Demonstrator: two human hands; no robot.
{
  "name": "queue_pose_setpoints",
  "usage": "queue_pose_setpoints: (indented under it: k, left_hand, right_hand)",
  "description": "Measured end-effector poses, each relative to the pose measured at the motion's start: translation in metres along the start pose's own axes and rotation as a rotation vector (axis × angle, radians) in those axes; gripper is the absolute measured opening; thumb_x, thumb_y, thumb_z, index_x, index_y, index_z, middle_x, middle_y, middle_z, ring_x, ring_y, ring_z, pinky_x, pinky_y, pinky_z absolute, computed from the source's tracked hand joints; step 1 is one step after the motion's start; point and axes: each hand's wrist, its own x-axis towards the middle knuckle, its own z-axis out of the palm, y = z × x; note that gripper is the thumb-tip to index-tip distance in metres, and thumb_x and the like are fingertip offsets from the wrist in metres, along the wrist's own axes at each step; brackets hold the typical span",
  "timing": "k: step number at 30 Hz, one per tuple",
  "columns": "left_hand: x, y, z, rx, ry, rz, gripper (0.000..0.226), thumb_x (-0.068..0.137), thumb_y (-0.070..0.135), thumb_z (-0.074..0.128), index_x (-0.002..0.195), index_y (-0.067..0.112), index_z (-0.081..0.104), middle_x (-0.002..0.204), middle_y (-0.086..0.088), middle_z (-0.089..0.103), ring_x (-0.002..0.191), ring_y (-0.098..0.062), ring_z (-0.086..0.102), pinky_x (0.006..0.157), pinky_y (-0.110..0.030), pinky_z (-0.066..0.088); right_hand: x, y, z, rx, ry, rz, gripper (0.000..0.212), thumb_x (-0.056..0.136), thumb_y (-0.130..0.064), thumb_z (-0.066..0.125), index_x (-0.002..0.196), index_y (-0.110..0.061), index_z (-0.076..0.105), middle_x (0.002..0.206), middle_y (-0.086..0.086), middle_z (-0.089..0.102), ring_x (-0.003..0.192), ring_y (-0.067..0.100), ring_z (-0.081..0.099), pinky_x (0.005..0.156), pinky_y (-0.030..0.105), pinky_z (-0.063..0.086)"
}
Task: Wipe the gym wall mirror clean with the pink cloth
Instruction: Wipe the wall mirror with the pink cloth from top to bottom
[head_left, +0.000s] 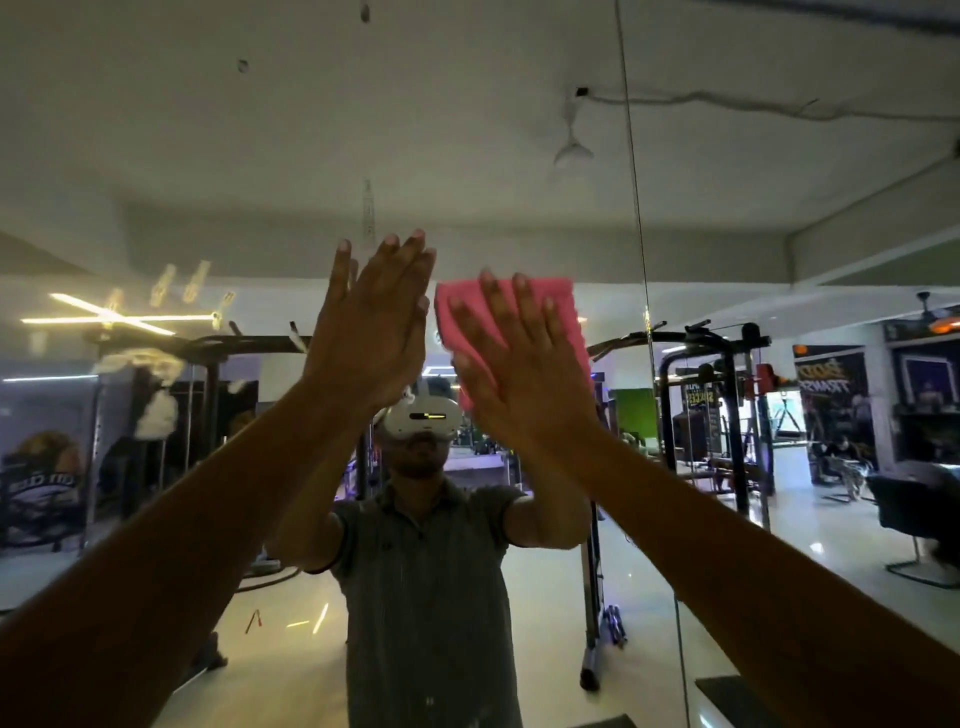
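The folded pink cloth (566, 317) was pressed flat against the large gym wall mirror (208, 156) at about head height by the right hand (514, 374), fingers straight and spread over it. The left hand (371, 332) was laid open on the glass just beside it, holding nothing. Even palm pressure and overlapping strokes would be advised, with the smudges (242, 66) higher up not neglected.

Pink cloth (563, 317) folded, flat against wall mirror (208, 156), upper centre.
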Motion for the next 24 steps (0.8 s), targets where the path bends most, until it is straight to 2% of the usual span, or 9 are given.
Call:
queue_pose_setpoints:
  k: [3,7,10,13,16,18,20,22,24]
  left_hand:
    - [0.002,-0.003,0.003,-0.004,0.009,0.002,0.065,0.115,0.043,0.014,0.169,0.015,0.035,0.178,-0.006,0.026,0.166,-0.026,0.023,0.134,-0.063,0.006]
    - [0.000,-0.001,0.012,-0.034,0.065,-0.015,0.057,0.116,0.036,0.020,0.168,0.017,0.035,0.176,-0.007,0.031,0.165,-0.027,0.026,0.134,-0.062,0.003]
    - [0.000,0.003,-0.003,0.007,0.051,0.006,0.063,0.113,0.036,0.017,0.167,0.012,0.038,0.176,-0.009,0.032,0.164,-0.029,0.027,0.134,-0.059,0.000]
    - [0.001,0.002,0.003,0.010,0.048,-0.004,0.061,0.115,0.037,0.015,0.170,0.017,0.032,0.178,-0.006,0.027,0.166,-0.028,0.022,0.134,-0.055,-0.009]
    - [0.001,0.004,0.012,-0.028,0.039,-0.030,0.059,0.116,0.043,0.014,0.172,0.025,0.023,0.180,-0.003,0.024,0.167,-0.024,0.017,0.134,-0.064,0.002]
    - [0.003,0.011,0.003,-0.026,0.024,-0.014,0.059,0.115,0.041,0.021,0.169,0.021,0.033,0.178,-0.006,0.029,0.166,-0.027,0.023,0.133,-0.065,0.005]
    - [0.004,0.024,-0.008,-0.001,-0.002,0.009,0.061,0.113,0.039,0.024,0.167,0.017,0.038,0.177,-0.008,0.031,0.165,-0.029,0.025,0.134,-0.062,0.004]
    - [0.007,0.034,-0.011,0.025,-0.022,0.022,0.061,0.113,0.040,0.022,0.168,0.017,0.036,0.178,-0.007,0.028,0.166,-0.028,0.023,0.133,-0.059,0.001]
    - [0.007,0.038,-0.007,0.029,-0.031,0.028,0.062,0.114,0.041,0.021,0.169,0.018,0.034,0.178,-0.006,0.026,0.166,-0.027,0.020,0.134,-0.059,0.000]
  right_hand:
    - [-0.015,0.045,-0.001,-0.029,-0.040,-0.024,0.067,0.115,-0.055,0.020,0.176,-0.030,0.012,0.184,0.009,-0.003,0.170,0.036,-0.006,0.136,0.060,-0.007]
    - [0.037,0.049,-0.008,-0.017,0.025,0.278,0.068,0.114,-0.060,0.009,0.176,-0.032,0.002,0.184,0.013,-0.003,0.169,0.043,-0.003,0.136,0.061,-0.005]
    - [-0.006,0.002,0.001,-0.037,-0.010,0.077,0.068,0.116,-0.057,0.013,0.177,-0.027,0.005,0.184,0.012,-0.007,0.169,0.040,-0.007,0.136,0.063,0.001]
    - [-0.059,0.026,0.005,-0.023,-0.040,-0.012,0.068,0.116,-0.055,0.016,0.176,-0.024,0.012,0.184,0.012,-0.001,0.170,0.038,-0.003,0.136,0.065,0.005]
    - [-0.021,0.078,0.000,-0.085,0.003,0.225,0.074,0.114,-0.061,0.004,0.176,-0.023,0.014,0.183,0.017,0.004,0.169,0.042,0.003,0.135,0.064,-0.001]
    - [0.012,0.071,-0.007,-0.066,0.030,0.348,0.079,0.111,-0.064,-0.005,0.176,-0.023,0.013,0.182,0.019,0.008,0.168,0.046,0.008,0.134,0.062,-0.003]
    - [0.009,0.040,-0.005,-0.055,0.022,0.291,0.075,0.111,-0.061,-0.006,0.176,-0.025,0.006,0.183,0.018,0.000,0.168,0.045,0.001,0.136,0.062,0.001]
    - [-0.033,0.021,0.000,-0.032,-0.018,0.084,0.069,0.115,-0.057,0.004,0.177,-0.026,0.003,0.184,0.013,-0.006,0.169,0.040,-0.006,0.136,0.062,0.002]
    - [-0.068,0.038,0.004,-0.002,-0.056,-0.022,0.068,0.116,-0.057,0.009,0.176,-0.027,0.006,0.184,0.011,-0.003,0.170,0.038,-0.004,0.135,0.065,0.006]
